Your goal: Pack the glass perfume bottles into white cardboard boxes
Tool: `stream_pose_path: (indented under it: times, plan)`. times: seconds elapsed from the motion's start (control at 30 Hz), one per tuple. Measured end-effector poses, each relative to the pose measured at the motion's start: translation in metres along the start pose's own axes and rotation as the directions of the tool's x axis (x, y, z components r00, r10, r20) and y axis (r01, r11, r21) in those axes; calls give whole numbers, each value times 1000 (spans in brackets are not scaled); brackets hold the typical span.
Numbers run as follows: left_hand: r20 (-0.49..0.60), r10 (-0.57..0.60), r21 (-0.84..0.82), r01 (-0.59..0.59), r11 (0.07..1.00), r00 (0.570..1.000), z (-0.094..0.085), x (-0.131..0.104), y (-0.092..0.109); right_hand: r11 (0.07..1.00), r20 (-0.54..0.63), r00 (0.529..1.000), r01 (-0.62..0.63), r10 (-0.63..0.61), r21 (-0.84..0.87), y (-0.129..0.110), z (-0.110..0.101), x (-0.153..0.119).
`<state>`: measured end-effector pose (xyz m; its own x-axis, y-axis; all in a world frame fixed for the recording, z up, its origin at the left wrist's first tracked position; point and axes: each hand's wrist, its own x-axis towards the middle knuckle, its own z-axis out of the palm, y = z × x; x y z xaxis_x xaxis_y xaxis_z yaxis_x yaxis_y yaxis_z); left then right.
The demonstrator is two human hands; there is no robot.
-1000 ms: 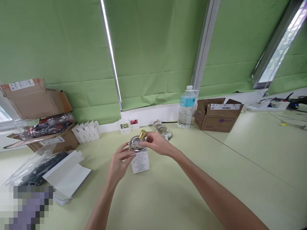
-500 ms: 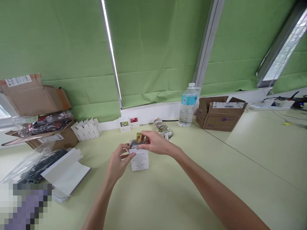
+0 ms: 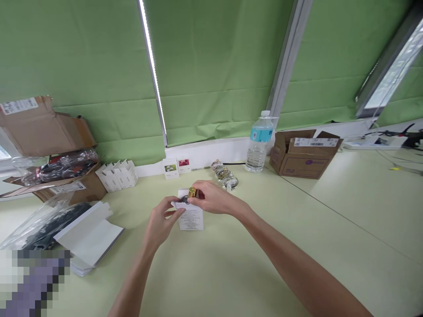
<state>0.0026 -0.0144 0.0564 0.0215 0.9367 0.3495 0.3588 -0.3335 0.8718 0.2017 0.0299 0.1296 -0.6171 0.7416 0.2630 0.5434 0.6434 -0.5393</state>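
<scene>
A small white printed box [image 3: 191, 221] stands on the table in front of me, its top open. My left hand [image 3: 161, 222] pinches the box at its upper left edge between thumb and fingers. Above the box, my right hand [image 3: 214, 197] grips a perfume bottle [image 3: 192, 192] with a gold cap. The bottle's dark, rounded body sits partly inside the box opening, and the cap sticks up, tilted slightly to the right. My right fingers and the box's front hide much of the glass.
Several similar bottles [image 3: 224, 174] lie in a row behind. Two small picture boxes [image 3: 171, 168] stand near the wall, left of a water bottle [image 3: 259, 143] and a cardboard box [image 3: 306, 160]. At left are white cartons [image 3: 118, 176], stacked cardboard boxes [image 3: 53, 127] and flat white card [image 3: 90, 233].
The perfume bottle has gone lower into the white box, and its cap now leans right. My right hand has moved down with it; my left hand keeps its hold.
</scene>
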Motion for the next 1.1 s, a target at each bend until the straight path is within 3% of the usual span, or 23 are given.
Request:
stream_pose_path:
  times: [0.17, 0.37, 0.57, 0.77, 0.97, 1.1]
  plan:
    - [0, 18, 10, -18, 1000, 1000, -1, -1, 1, 999, -30, 1000, 7, -8, -39, -2, 4, -1]
    - [37, 77, 38, -78, 996, 996, -2, -3, 3, 988, -11, 1000, 21, -20, 152, -9, 3, -3]
    - [53, 91, 115, -96, 989, 994, 3, -3, 0, 992, -30, 992, 124, -125, -21, -13, 8, -4]
    - [11, 102, 175, -102, 979, 995, 6, -3, -3, 978, -64, 988, 126, -138, -166, -17, 14, -6]
    - [27, 130, 145, -132, 981, 991, 5, -3, -3, 997, -88, 993, 83, -83, -6, -17, 14, -7]
    - [62, 121, 152, -129, 980, 991, 3, -3, -2, 996, -45, 995, 84, -85, -23, -16, 15, -6]
